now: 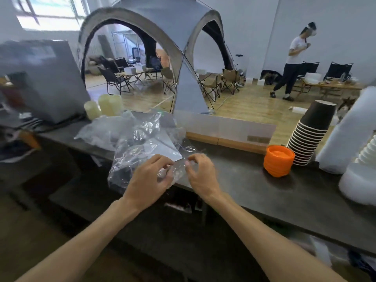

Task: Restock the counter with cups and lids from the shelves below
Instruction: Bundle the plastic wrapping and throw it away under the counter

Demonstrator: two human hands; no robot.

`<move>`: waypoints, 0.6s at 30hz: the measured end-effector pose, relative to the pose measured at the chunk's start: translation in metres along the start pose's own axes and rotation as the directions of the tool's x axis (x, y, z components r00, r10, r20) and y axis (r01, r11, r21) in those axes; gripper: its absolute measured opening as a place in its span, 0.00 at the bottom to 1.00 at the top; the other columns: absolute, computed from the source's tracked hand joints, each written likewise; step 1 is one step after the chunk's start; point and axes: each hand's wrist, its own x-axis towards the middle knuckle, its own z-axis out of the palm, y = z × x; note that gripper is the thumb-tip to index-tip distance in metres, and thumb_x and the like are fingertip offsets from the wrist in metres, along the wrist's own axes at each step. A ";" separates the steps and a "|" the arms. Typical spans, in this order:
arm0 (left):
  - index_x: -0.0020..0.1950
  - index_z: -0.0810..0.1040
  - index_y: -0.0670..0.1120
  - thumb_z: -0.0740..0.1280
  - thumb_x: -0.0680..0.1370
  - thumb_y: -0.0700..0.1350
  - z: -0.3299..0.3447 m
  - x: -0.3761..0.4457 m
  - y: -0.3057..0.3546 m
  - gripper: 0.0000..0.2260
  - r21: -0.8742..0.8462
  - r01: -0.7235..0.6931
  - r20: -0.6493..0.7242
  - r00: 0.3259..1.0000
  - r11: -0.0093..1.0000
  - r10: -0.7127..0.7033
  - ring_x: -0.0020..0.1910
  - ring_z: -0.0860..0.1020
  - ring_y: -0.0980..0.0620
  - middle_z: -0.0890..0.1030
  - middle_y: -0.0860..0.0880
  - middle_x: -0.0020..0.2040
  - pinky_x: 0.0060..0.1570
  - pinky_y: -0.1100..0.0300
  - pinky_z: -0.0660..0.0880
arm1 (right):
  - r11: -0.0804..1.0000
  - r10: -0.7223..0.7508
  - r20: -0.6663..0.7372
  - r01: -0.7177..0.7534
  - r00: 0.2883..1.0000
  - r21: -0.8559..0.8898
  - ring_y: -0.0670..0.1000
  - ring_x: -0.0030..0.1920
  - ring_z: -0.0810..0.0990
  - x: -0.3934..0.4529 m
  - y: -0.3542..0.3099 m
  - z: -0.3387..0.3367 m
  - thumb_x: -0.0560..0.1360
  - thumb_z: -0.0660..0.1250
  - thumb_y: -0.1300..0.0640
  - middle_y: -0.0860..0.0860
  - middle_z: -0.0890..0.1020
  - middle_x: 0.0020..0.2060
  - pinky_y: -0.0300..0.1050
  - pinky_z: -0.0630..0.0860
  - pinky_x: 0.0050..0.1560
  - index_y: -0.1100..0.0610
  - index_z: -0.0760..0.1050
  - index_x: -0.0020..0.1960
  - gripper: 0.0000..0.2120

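both hands' fingers (162,159) apparently pinching clear bag (134,153) | orange lids (278,162), black cups (313,131) right

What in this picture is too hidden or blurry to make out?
Head view:
- Shelves below the counter: dark shadow hides what they hold.
- Clear plastic bag: crumpled, glare masks whether anything is inside; both the left hand and right hand pinch it.
- White stacks: cut off by the right edge.
- Grey box, left: blurred.

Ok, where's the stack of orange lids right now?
In the head view the stack of orange lids sits on the right part of the dark counter, just left of the upside-down stack of black paper cups and right of both hands.
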 end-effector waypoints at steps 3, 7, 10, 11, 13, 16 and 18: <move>0.49 0.81 0.40 0.66 0.79 0.39 -0.043 0.013 -0.020 0.05 -0.013 -0.184 -0.236 0.956 0.983 0.176 0.41 0.75 0.60 0.81 0.50 0.44 0.44 0.67 0.75 | 0.978 0.060 -0.167 -0.025 0.984 0.208 0.49 0.47 0.77 0.035 -0.042 0.022 0.81 0.58 0.50 0.50 0.81 0.47 0.51 0.75 0.50 0.55 0.79 0.50 0.13; 0.56 0.79 0.43 0.66 0.80 0.39 -0.066 0.044 -0.100 0.06 -0.052 0.026 -0.245 0.969 0.998 -0.038 0.45 0.74 0.62 0.79 0.51 0.49 0.49 0.66 0.71 | 0.937 0.143 -0.058 -0.116 0.988 0.329 0.50 0.53 0.79 0.095 -0.087 0.050 0.80 0.60 0.40 0.54 0.81 0.56 0.50 0.77 0.55 0.59 0.77 0.62 0.24; 0.69 0.74 0.47 0.63 0.82 0.47 -0.032 0.047 -0.177 0.16 0.191 0.124 0.249 0.953 0.974 -0.170 0.64 0.75 0.48 0.77 0.47 0.65 0.66 0.52 0.67 | 0.992 0.114 0.138 -0.105 0.984 -0.065 0.56 0.65 0.74 0.126 -0.090 0.091 0.76 0.68 0.42 0.56 0.73 0.68 0.56 0.72 0.66 0.58 0.68 0.73 0.32; 0.74 0.70 0.49 0.62 0.82 0.51 -0.016 0.041 -0.197 0.20 0.249 0.094 0.413 0.890 0.964 -0.194 0.71 0.70 0.44 0.73 0.47 0.71 0.72 0.45 0.61 | 0.965 0.110 0.196 -0.058 0.974 -0.255 0.58 0.68 0.71 0.129 -0.086 0.109 0.75 0.70 0.43 0.57 0.71 0.70 0.56 0.70 0.67 0.57 0.65 0.75 0.34; 0.79 0.60 0.54 0.58 0.83 0.57 0.011 0.025 -0.222 0.25 0.297 0.051 0.612 0.756 0.953 -0.231 0.79 0.57 0.42 0.61 0.49 0.80 0.74 0.32 0.48 | 0.876 0.172 0.288 -0.013 0.942 -0.483 0.61 0.73 0.66 0.126 -0.073 0.143 0.74 0.70 0.41 0.58 0.64 0.74 0.57 0.67 0.69 0.56 0.59 0.77 0.39; 0.81 0.52 0.55 0.58 0.81 0.60 0.035 0.007 -0.241 0.30 0.284 -0.011 0.705 0.680 0.959 -0.201 0.81 0.47 0.43 0.51 0.51 0.82 0.72 0.26 0.46 | 0.833 0.352 0.392 -0.093 0.850 -0.546 0.63 0.76 0.58 0.111 -0.041 0.178 0.73 0.66 0.32 0.58 0.56 0.78 0.64 0.62 0.72 0.53 0.55 0.78 0.43; 0.82 0.48 0.52 0.62 0.77 0.63 0.040 0.003 -0.249 0.39 0.297 -0.090 0.709 0.687 0.951 -0.156 0.81 0.46 0.42 0.48 0.49 0.82 0.73 0.29 0.47 | 0.814 0.354 0.396 -0.071 0.847 -0.577 0.63 0.77 0.56 0.100 -0.026 0.185 0.75 0.59 0.30 0.57 0.57 0.78 0.68 0.59 0.72 0.52 0.56 0.78 0.40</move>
